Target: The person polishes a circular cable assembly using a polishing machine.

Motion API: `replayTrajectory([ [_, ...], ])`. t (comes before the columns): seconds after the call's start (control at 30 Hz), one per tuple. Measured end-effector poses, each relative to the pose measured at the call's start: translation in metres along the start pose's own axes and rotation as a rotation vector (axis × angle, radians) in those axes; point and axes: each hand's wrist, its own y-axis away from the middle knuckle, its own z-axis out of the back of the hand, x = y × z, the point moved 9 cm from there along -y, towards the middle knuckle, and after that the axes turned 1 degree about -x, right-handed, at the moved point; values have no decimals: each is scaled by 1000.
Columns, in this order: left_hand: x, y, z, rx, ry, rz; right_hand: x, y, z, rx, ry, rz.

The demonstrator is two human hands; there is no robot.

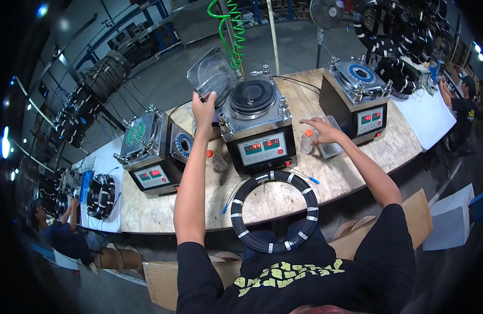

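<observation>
My left hand [204,109] is closed on the lower edge of a clear square cover [212,73], held up at the left of the middle machine [261,144]. That machine has a round black disc [253,95] on top and a lit red display. My right hand [325,131] has its fingers spread over a small bottle with an orange cap [307,141]; whether it touches the bottle is unclear. Beside it lies a clear tray [331,148]. A coil of black cable [238,213] with white bands rests at the table's front edge and on my lap.
Machines with displays stand left [150,178] and right [368,121]. Another orange-capped bottle [217,161] stands left of the middle machine. Green coiled hose [236,36] hangs behind. People work at the far left [69,235] and far right [461,112]. Cardboard [417,220] lies in front.
</observation>
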Motion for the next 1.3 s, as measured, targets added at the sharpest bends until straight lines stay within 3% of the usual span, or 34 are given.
replayTrajectory([
  [0.1,1,-12,7,21,-122,-69,22,-11,41,-131,-198,175],
  [0.13,-4,-9,5,26,-80,-100,43,-10,67,-294,-172,276],
  [0.2,-6,-7,4,50,-83,-133,73,-16,104,-384,-372,265],
  [0.23,-15,0,8,55,-243,-101,91,-18,121,-432,-474,259],
  [0.3,-52,20,7,-3,-140,-390,130,-28,137,-413,-703,340],
  [0.43,-107,53,4,116,-641,-337,203,-43,145,-295,-914,252],
  [0.47,-127,64,0,154,-501,-512,217,-47,143,-305,-996,240],
  [0.57,-141,78,-5,115,-723,-888,233,-48,138,-417,-1176,174],
  [0.6,-136,72,-7,217,-790,-834,232,-48,137,-470,-1236,165],
  [0.7,-134,55,-6,206,-743,-659,218,-54,145,-473,-1286,164],
  [0.73,-141,53,-12,309,-543,-609,214,-58,150,-445,-1267,213],
  [0.83,-137,44,-29,502,-343,-456,193,-74,160,-384,-1210,333],
  [0.87,-127,41,-31,583,-120,-220,185,-82,162,-407,-1190,353],
  [0.93,-105,25,-22,561,-70,-28,180,-80,165,-436,-1203,354],
  [0.97,-91,17,-20,549,-48,66,170,-82,166,-483,-1045,326],
  [1.13,-49,-7,-30,499,111,91,136,-104,143,-509,-1155,183],
  [1.3,-37,3,-35,538,114,115,111,-113,127,-479,-1062,137],
])
